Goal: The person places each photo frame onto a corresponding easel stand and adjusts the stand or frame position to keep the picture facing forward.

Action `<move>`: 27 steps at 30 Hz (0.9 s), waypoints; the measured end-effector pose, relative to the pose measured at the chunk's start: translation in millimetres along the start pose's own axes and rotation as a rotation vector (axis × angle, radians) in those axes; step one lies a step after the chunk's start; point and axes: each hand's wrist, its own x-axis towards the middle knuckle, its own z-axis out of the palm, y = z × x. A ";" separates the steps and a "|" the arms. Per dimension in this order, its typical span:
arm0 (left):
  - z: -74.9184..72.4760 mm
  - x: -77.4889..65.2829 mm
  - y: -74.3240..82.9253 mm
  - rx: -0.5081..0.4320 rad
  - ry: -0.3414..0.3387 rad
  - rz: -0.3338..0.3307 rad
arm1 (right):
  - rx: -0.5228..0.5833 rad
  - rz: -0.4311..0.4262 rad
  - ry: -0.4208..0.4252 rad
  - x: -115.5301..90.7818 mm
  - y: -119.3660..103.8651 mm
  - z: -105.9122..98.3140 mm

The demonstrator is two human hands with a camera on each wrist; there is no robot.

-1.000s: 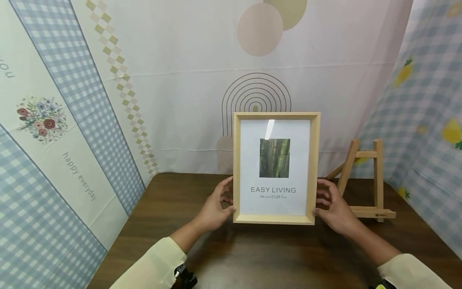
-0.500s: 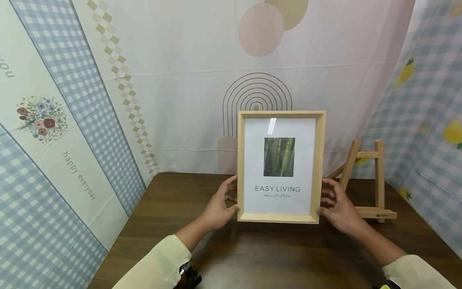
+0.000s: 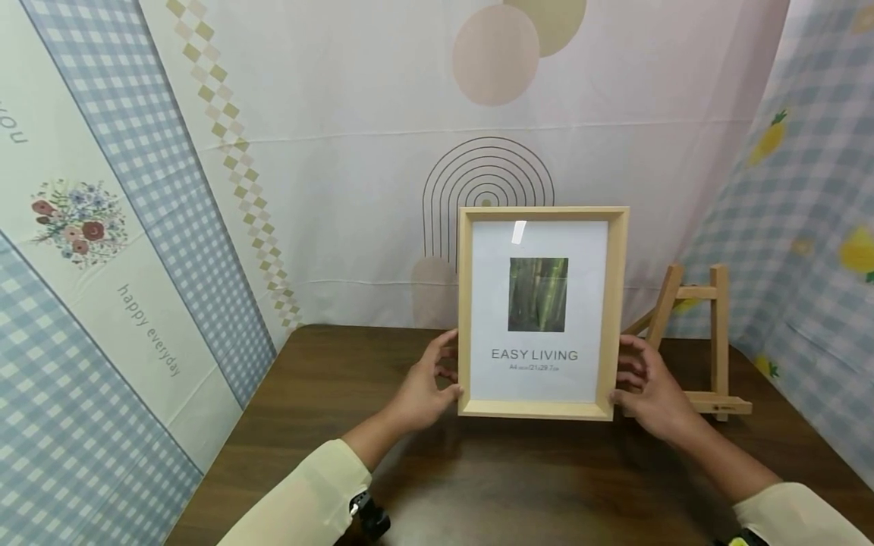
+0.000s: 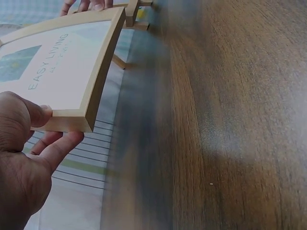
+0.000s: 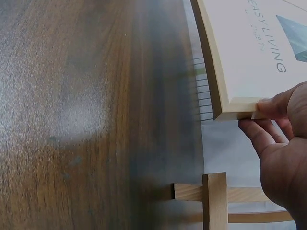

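Observation:
A light wooden picture frame [image 3: 538, 379] is held upright in the air above the table, its front with "EASY LIVING" and a green bamboo picture facing me. My left hand [image 3: 425, 390] grips its left side near the bottom corner, thumb on the front edge and fingers behind, as the left wrist view shows on the frame [image 4: 72, 122]. On the opposite side my right hand [image 3: 652, 394] pinches the lower right edge of the frame [image 5: 232, 108] the same way. Just right of that hand stands a small wooden easel [image 3: 719, 341], partly hidden by the hand and the picture frame.
The dark brown wooden table [image 3: 307, 394] reaches back to a white printed curtain [image 3: 355, 212]. Blue checked cloth [image 3: 812, 318] hangs along the right side, and a checked and floral cloth [image 3: 157, 303] along the left.
Both hands have carried the picture frame to the right and slightly up, nearer the easel. Their grip looks the same, and the easel has stayed in place.

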 end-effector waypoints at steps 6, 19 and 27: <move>3.9 -0.1 0.3 -0.012 0.000 0.023 | -0.032 -0.012 0.003 -4.4 0.9 -3.5; 7.7 1.7 0.7 0.005 -0.004 0.048 | -0.042 -0.024 0.022 -10.5 1.6 -4.0; 9.0 3.7 3.1 0.016 -0.018 0.040 | -0.057 -0.021 0.038 -14.6 -1.1 -5.9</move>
